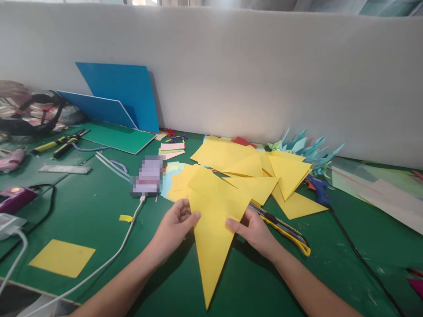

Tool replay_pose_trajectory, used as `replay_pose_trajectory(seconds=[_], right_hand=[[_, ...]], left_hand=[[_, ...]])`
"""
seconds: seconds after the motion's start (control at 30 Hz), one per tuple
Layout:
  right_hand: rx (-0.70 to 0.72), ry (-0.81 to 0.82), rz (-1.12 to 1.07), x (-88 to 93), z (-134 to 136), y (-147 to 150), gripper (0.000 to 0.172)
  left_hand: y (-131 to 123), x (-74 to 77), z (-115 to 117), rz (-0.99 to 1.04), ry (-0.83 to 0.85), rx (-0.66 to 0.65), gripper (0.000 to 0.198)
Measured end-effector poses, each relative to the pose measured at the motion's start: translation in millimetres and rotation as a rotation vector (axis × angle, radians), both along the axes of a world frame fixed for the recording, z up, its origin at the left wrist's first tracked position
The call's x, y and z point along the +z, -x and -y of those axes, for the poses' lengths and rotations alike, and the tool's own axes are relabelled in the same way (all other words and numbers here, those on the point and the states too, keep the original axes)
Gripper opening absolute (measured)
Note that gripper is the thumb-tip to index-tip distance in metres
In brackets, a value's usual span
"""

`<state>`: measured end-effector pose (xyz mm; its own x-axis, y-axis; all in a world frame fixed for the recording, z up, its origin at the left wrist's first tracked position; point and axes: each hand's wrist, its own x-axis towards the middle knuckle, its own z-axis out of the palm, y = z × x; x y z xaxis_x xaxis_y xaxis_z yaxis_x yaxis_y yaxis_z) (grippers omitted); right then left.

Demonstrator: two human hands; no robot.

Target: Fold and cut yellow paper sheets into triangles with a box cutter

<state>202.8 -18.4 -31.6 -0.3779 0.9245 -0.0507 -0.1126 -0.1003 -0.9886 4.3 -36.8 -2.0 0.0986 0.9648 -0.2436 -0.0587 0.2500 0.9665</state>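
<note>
Between my two hands is a kite-shaped piece of folded yellow paper [216, 229], held above the green table with its long point toward me. My left hand [176, 222] grips its left edge, thumb in front and fingers curled behind. On the right edge, my right hand [253, 229] pinches it the same way, its fingers partly hidden behind the sheet. Just past my right hand lies a yellow-and-black utility knife [284, 229]. Beyond the held paper are loose yellow paper pieces [228, 154], several of them folded into triangles.
A phone [148, 176] on a white charging cable [127, 242] lies left. A yellow rectangle of paper [62, 258] is near the front left. Pliers [69, 143] and blue boards [122, 94] are farther back. At right sit a blue glue gun [319, 191] and folded teal paper [307, 147].
</note>
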Motion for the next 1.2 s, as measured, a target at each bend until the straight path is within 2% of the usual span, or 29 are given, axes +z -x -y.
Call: replay_pose_trajectory(seconds=[0.17, 0.4, 0.5, 0.63, 0.77, 0.93, 1.2], right_hand=[[-0.015, 0.024, -0.003, -1.3, -1.5, 1.8, 0.048], [0.113, 0.044, -0.031, 0.0, -0.1, -5.5, 0.040], [0.065, 0.048, -0.024, -0.7, -2.0, -5.5, 0.040], [-0.071, 0.057, 0.051, -2.1, -6.8, -4.1, 0.037], [-0.167, 0.058, 0.081, -1.8, -9.0, -4.0, 0.041], [-0.191, 0.067, 0.102, -1.7, -8.8, -3.8, 0.043], [-0.195, 0.077, 0.113, -3.7, -10.0, -3.5, 0.042]], left_hand=[[-1.0, 3.5, 0.1, 0.012, 0.034, 0.005, 0.054], [9.2, 10.8, -7.3, -0.040, 0.049, 0.056, 0.051], [14.0, 10.1, -8.9, -0.026, 0.078, 0.090, 0.052], [16.1, 5.6, -9.3, 0.025, 0.095, 0.116, 0.049], [14.5, 1.3, -10.3, 0.037, 0.118, 0.131, 0.046], [10.9, -0.2, -11.2, 0.006, 0.141, 0.136, 0.039], [8.8, -2.9, -11.2, 0.011, 0.141, 0.146, 0.041]])
